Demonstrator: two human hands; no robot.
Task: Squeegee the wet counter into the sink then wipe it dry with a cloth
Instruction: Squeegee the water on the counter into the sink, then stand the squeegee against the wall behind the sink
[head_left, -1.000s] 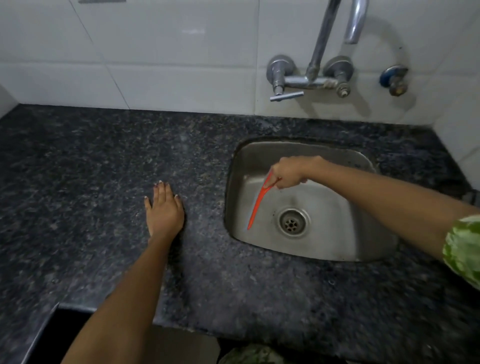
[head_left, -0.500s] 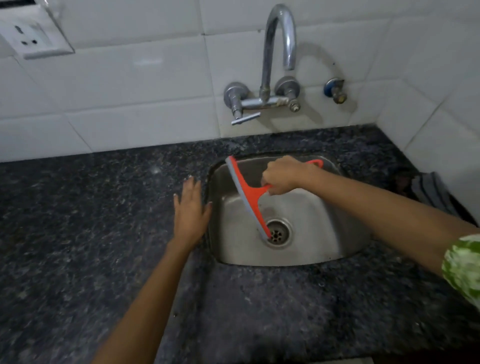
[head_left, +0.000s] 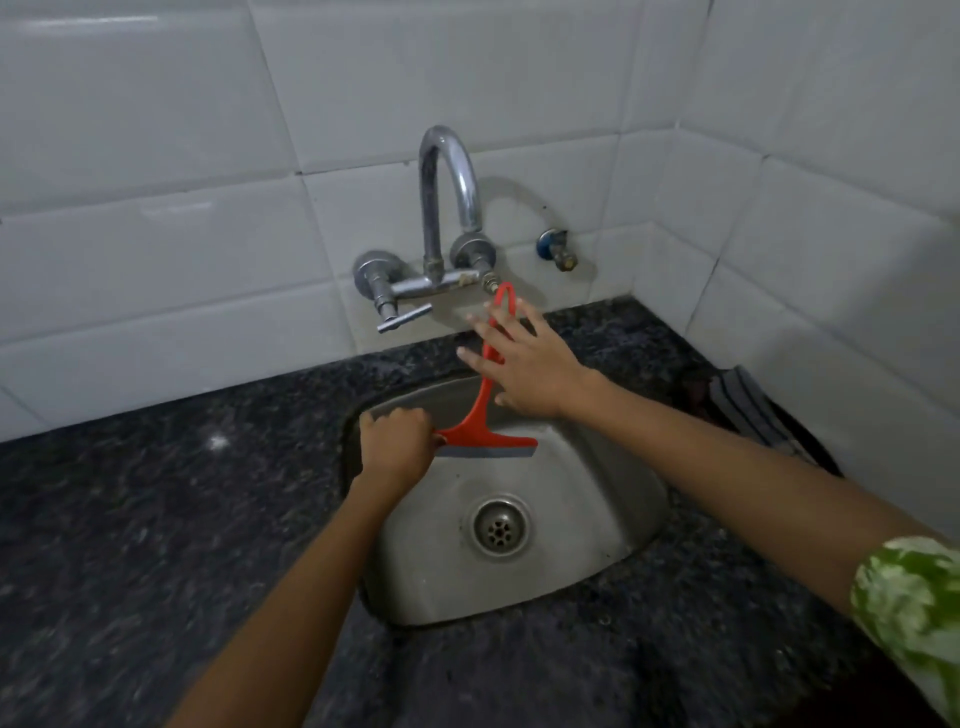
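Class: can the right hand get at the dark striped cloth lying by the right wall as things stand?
Probably yes. The right hand is open, fingers spread over the red squeegee's handle, not gripping it, and bare dark granite counter lies between it and the dark striped cloth.

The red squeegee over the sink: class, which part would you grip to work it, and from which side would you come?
Grip the squeegee by its long thin handle, coming from the right, where the right hand lies open on it. The handle runs up toward the tap, while the left hand holds the wide blade end, which should stay free to wipe.
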